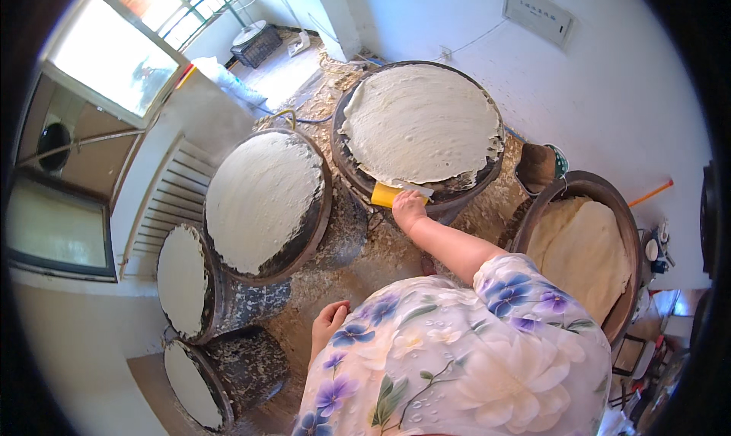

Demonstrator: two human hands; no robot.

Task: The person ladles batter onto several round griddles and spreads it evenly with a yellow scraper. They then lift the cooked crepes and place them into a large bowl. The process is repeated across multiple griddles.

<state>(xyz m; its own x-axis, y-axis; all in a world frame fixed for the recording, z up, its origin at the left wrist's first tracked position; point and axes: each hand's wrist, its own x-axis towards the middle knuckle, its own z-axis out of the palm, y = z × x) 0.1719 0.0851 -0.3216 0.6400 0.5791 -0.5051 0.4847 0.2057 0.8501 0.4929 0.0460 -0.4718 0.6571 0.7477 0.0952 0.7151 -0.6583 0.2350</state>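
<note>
My right hand [410,210] is closed around a yellow scraper [386,194] at the near rim of a large round griddle [344,156]. A thin, pale flat edge shows beside the yellow part, above my fingers. Across this griddle lies a wide sheet of white batter [419,120], uneven at its near edge, where dark metal shows. My left hand [329,322] hangs low by my side with its fingers curled, away from the griddles, and I see nothing in it.
Further batter-covered griddles stand to the left: a large one [263,200], a smaller one [183,284] and another [194,386]. At right, a brown tub [632,242] holds pale dough or batter; a bucket [542,169] stands behind it. Scraps litter the floor [358,261].
</note>
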